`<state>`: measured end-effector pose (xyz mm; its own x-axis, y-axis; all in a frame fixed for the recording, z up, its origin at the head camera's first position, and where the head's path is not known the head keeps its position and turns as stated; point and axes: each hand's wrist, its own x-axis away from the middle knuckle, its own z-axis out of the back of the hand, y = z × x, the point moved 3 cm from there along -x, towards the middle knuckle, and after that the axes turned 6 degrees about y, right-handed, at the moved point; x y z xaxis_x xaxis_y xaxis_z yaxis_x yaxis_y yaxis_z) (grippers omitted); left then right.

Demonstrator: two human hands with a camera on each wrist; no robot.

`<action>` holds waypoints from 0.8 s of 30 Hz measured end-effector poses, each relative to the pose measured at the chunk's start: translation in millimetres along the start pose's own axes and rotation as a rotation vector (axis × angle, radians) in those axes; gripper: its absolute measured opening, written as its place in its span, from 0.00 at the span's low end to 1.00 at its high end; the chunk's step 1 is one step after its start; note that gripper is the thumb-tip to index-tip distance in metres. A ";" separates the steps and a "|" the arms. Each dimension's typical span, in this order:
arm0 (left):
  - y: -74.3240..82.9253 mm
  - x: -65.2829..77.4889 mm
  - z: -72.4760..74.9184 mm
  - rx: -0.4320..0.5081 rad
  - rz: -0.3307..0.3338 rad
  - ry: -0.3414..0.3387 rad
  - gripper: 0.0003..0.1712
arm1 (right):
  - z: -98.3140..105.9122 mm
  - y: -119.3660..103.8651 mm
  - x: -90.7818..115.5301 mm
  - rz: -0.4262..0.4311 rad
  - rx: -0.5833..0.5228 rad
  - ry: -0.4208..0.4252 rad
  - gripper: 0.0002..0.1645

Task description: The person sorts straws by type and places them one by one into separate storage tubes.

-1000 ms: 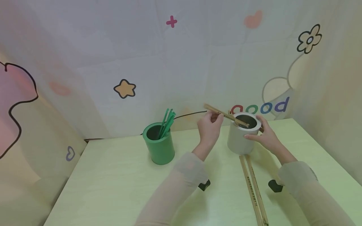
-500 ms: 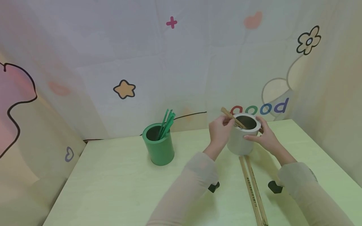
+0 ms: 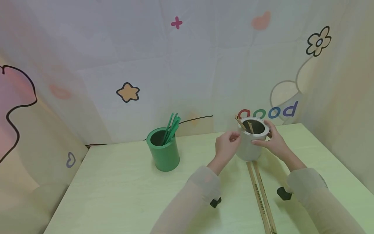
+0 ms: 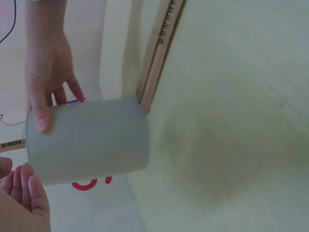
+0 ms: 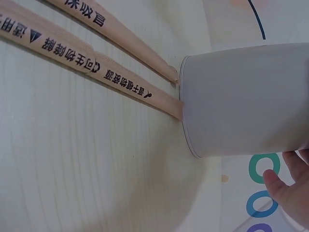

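My right hand (image 3: 274,139) grips a grey-white cylindrical pot (image 3: 249,150) near its rim, thumb on the near side and fingers around the far side. Two brown paper-wrapped straws (image 3: 240,123) lean in the pot and poke above its opening. Just left of the rim, my left hand (image 3: 226,144) has loosely bent fingers with nothing between them; the left wrist view shows its fingertips (image 4: 35,186) beside the pot. Two more wrapped straws (image 5: 120,75), printed with black characters, lie side by side on the table, their far ends right at the pot's base.
A green pot (image 3: 165,157) holding several green wrapped sticks (image 3: 173,128) stands on the table (image 3: 117,188) to the left. Behind the table hangs a pale printed cloth (image 3: 187,71). A black piece (image 3: 284,193) shows under the right sleeve.
My left hand carried a straw rightward into the pot and let it go, then drew back slightly downward. The right hand has kept its grip on the pot.
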<state>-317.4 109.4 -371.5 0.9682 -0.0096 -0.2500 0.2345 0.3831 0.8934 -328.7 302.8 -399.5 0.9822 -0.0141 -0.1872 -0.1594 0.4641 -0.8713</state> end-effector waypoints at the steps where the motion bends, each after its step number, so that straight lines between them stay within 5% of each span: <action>1: -3.6 1.3 -0.5 0.004 0.011 -0.009 0.05 | -0.1 -0.2 0.0 0.001 0.002 -0.001 0.59; 8: -26.2 9.9 -5.6 -0.010 0.052 -0.094 0.05 | -0.3 -1.2 0.4 0.003 0.032 0.003 0.60; 24: -64.3 39.5 -16.9 -0.228 -0.078 -0.471 0.12 | 1.7 -3.9 1.6 0.007 0.076 -0.008 0.60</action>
<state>-295.7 99.9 -445.1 0.8952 -0.4398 -0.0715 0.3337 0.5553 0.7618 -326.4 302.5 -395.6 0.9820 -0.0034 -0.1890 -0.1585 0.5299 -0.8331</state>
